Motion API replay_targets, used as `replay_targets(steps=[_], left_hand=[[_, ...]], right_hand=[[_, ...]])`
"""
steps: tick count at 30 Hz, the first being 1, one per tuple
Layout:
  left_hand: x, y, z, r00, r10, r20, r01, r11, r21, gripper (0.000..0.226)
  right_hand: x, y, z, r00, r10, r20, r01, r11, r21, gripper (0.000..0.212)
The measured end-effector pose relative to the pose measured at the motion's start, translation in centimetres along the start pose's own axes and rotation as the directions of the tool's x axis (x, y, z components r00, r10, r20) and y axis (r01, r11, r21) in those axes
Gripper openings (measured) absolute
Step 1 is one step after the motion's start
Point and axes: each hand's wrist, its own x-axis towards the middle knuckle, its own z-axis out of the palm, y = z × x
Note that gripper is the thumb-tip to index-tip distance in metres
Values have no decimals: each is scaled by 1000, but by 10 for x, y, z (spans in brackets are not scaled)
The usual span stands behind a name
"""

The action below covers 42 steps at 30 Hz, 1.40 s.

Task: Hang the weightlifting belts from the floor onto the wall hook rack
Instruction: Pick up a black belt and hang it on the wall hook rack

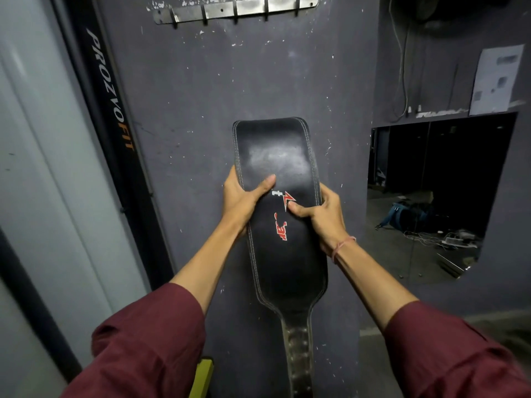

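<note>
Belt: a black leather weightlifting belt [283, 214] is held upright in front of a dark grey wall [195, 110], its wide padded part uppermost and its narrow strap with punched holes hanging down toward the bottom edge of the view. Pale stitching is seen along its border, and red and white lettering on its face.
Left hand: the left hand [241, 196] is clamped on the belt's left edge, the thumb pressed flat across the front face and the fingers wrapped behind, out of sight.
Right hand: the right hand [321, 214] is clamped on the belt's right edge, slightly lower, the thumb laid on the face beside the red lettering. A thin pink thread is worn at that wrist.
Sleeves: dark red sleeves are pushed up on both forearms.
Hook rack: a metal hook rack [235, 8] is fixed to the wall at the top of the view, well above the belt; its hooks are seen bare.
Left side: a black upright marked PROZVOFIT [110, 90] is seen leaning along the wall.
Right side: an opening onto a dark room [436, 182] is seen.
</note>
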Motion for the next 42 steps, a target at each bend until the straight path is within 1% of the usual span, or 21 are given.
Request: replay_targets(steps=[3, 7, 8, 10, 12, 13, 14, 17, 18, 21, 24, 25, 27, 28, 31, 33, 35, 36, 38, 39, 42], left_hand=[[-32, -28, -5, 991, -107, 80, 102, 993, 55, 55], [-81, -75, -16, 914, -348, 208, 333, 937, 103, 47], [-88, -84, -18, 899, -386, 205, 367, 921, 127, 47], [-94, -96, -19, 888, -434, 153, 411, 897, 160, 66], [-96, -102, -18, 889, -441, 118, 420, 891, 171, 84], [-96, -103, -17, 891, -439, 119, 416, 892, 174, 85], [-97, -102, -17, 890, -435, 136, 409, 894, 186, 81], [-101, -99, -12, 886, -403, 231, 369, 912, 178, 48], [-102, -96, -10, 889, -393, 235, 362, 917, 165, 45], [-100, -94, -8, 896, -407, 176, 393, 913, 110, 62], [-93, -87, -9, 874, -430, 226, 411, 903, 128, 59], [-88, -81, -8, 872, -438, 220, 419, 899, 131, 66], [-72, -61, -1, 889, -437, 138, 433, 899, 62, 87], [-60, -46, 4, 901, -425, 93, 427, 904, -8, 90], [-10, 6, 10, 914, -403, 51, 406, 906, -122, 71], [14, 31, 11, 884, -463, 64, 465, 859, -213, 61], [18, 39, 15, 856, -516, 36, 512, 834, -203, 63], [15, 38, 19, 859, -512, -14, 499, 843, -201, 52], [8, 34, 27, 880, -461, -118, 427, 874, -232, 28], [7, 30, 30, 890, -426, -160, 379, 888, -260, 24], [4, 25, 31, 924, -306, -231, 229, 924, -306, 26]], right_hand=[[4, -4, 0, 999, -35, -36, 35, 999, -8, 42], [16, -14, -1, 996, -54, -74, 54, 999, 2, 42], [18, -14, -2, 995, -51, -82, 51, 999, 4, 42], [18, -13, -5, 995, -43, -89, 44, 999, 3, 41], [16, -10, -7, 995, -37, -91, 37, 999, 6, 41], [15, -9, -9, 995, -34, -93, 35, 999, 12, 41], [15, -8, -11, 995, -32, -97, 35, 999, 19, 41], [15, -9, -17, 995, -27, -99, 30, 999, 23, 43], [14, -10, -18, 995, -24, -93, 26, 999, 20, 43], [13, -15, -18, 997, -29, -78, 31, 999, 31, 43], [14, -19, -19, 995, -47, -86, 50, 998, 39, 43], [14, -21, -19, 995, -51, -82, 54, 998, 38, 43], [12, -22, -18, 996, -61, -66, 64, 997, 38, 44], [10, -21, -18, 996, -65, -56, 67, 997, 38, 43], [2, -17, -17, 999, -53, -9, 53, 998, 24, 43], [-2, -16, -21, 998, -50, 36, 51, 999, -7, 43], [-5, -18, -24, 997, -42, 65, 43, 999, -16, 44], [-5, -19, -26, 997, -34, 76, 35, 999, -22, 45], [-6, -20, -30, 994, -6, 109, 12, 998, -58, 50], [-7, -20, -32, 991, 13, 133, -2, 996, -88, 54], [-11, -11, -43, 975, 83, 208, -48, 984, -171, 71]])
